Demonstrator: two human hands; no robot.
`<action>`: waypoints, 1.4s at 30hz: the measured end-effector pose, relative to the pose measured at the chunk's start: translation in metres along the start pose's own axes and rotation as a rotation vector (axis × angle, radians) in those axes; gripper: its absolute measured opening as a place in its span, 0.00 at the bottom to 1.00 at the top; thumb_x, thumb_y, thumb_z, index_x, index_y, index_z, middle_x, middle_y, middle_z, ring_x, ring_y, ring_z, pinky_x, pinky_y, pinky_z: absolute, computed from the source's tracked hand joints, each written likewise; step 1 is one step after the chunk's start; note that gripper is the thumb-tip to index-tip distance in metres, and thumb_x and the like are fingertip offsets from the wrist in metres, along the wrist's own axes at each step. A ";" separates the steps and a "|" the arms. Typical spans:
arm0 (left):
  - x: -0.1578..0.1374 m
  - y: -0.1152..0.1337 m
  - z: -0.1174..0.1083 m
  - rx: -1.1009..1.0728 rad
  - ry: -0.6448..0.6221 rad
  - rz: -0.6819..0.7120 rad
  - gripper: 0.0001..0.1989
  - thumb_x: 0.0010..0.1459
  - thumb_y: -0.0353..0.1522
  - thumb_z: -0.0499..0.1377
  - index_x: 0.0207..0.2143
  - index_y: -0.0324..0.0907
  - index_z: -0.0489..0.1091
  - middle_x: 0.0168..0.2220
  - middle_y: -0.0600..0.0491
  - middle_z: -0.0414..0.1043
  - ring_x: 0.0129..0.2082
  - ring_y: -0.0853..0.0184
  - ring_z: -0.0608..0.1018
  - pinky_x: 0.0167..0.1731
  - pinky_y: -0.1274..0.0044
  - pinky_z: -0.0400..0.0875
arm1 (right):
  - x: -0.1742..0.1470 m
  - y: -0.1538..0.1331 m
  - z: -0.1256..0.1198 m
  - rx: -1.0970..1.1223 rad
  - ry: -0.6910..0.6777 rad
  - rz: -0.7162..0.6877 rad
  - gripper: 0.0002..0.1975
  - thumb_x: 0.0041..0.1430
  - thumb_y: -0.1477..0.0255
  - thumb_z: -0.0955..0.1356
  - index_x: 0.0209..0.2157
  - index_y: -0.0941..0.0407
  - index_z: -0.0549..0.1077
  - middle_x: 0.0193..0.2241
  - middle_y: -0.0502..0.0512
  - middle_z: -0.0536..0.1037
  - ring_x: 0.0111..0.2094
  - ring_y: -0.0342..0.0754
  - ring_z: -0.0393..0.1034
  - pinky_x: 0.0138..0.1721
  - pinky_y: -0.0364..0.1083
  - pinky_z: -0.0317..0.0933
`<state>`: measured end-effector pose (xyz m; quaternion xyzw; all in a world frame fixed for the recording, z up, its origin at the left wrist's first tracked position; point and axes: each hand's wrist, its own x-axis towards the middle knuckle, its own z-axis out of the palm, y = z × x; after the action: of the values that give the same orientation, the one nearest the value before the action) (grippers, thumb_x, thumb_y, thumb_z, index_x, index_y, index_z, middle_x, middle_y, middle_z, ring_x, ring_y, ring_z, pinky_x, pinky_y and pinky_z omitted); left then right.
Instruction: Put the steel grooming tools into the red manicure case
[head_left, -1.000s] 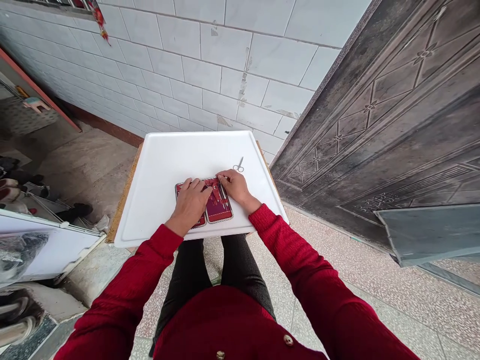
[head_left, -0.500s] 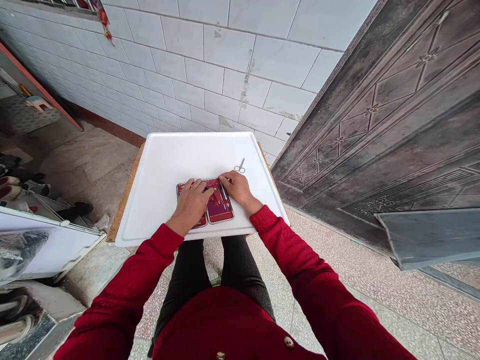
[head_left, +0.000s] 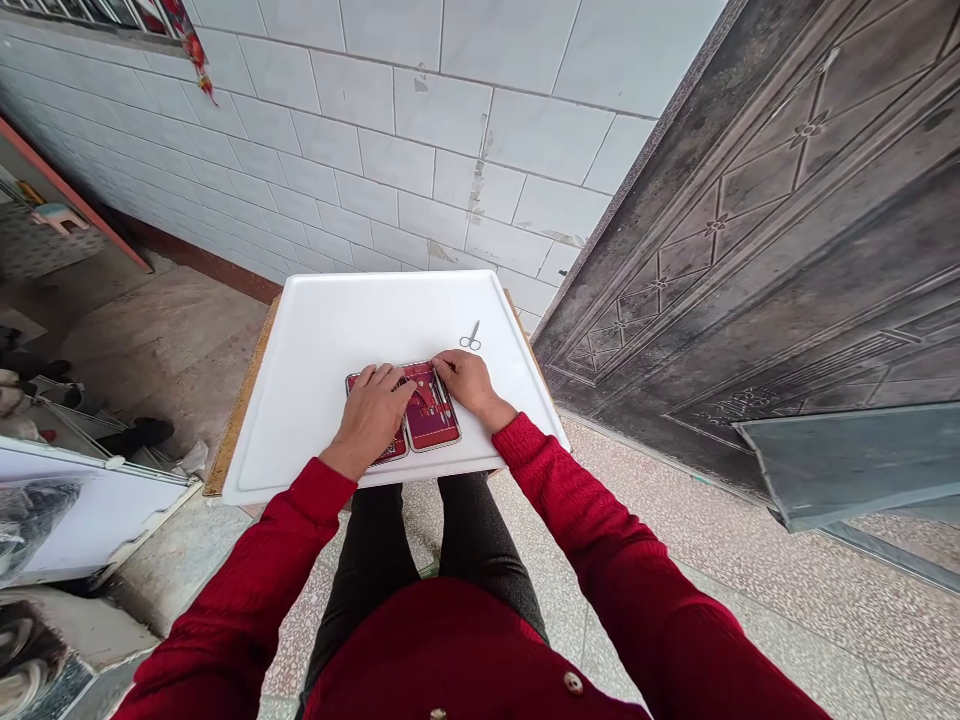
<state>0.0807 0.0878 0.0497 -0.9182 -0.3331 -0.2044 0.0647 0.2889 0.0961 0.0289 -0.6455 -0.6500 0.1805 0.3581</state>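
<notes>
The left hand lies flat, fingers spread, on the left half of an open dark-red manicure case holding small metal tools, pinning it to the white plastic tray. The right hand rests at the case's far right corner, fingers curled at the tools; whether it grips one I cannot tell. Small silver scissors lie just beyond the right hand's fingertips, apart from them, their long axis pointing away and slightly right. The right hand is much the nearer.
</notes>
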 end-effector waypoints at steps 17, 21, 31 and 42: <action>-0.092 -0.065 -0.007 -0.168 0.157 -0.426 0.20 0.72 0.44 0.49 0.52 0.45 0.74 0.55 0.45 0.77 0.57 0.54 0.77 0.58 0.59 0.72 | 0.010 0.036 -0.047 -0.085 0.243 0.293 0.07 0.59 0.72 0.67 0.30 0.55 0.78 0.29 0.52 0.80 0.31 0.47 0.69 0.34 0.44 0.57; -0.086 -0.061 -0.005 -0.184 0.104 -0.339 0.21 0.72 0.45 0.48 0.52 0.44 0.73 0.58 0.44 0.74 0.59 0.53 0.74 0.59 0.59 0.70 | 0.008 0.033 -0.044 -0.167 0.185 0.323 0.08 0.59 0.73 0.67 0.30 0.54 0.78 0.29 0.51 0.80 0.30 0.47 0.69 0.31 0.44 0.54; -0.082 -0.057 -0.010 -0.109 0.020 -0.221 0.21 0.72 0.43 0.48 0.58 0.43 0.69 0.57 0.40 0.73 0.59 0.50 0.73 0.55 0.57 0.70 | 0.006 0.031 -0.043 -0.128 0.177 0.304 0.08 0.59 0.68 0.70 0.28 0.54 0.77 0.28 0.49 0.80 0.29 0.45 0.69 0.30 0.44 0.54; -0.083 -0.055 -0.008 -0.068 0.006 -0.222 0.21 0.73 0.42 0.47 0.58 0.42 0.69 0.58 0.40 0.72 0.60 0.49 0.72 0.57 0.57 0.69 | 0.007 0.032 -0.041 -0.152 0.175 0.311 0.08 0.60 0.71 0.67 0.27 0.53 0.76 0.27 0.49 0.78 0.29 0.45 0.68 0.29 0.44 0.53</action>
<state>-0.0149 0.0799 0.0211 -0.8767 -0.4253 -0.2242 0.0114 0.3408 0.0968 0.0360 -0.7765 -0.5207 0.1273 0.3312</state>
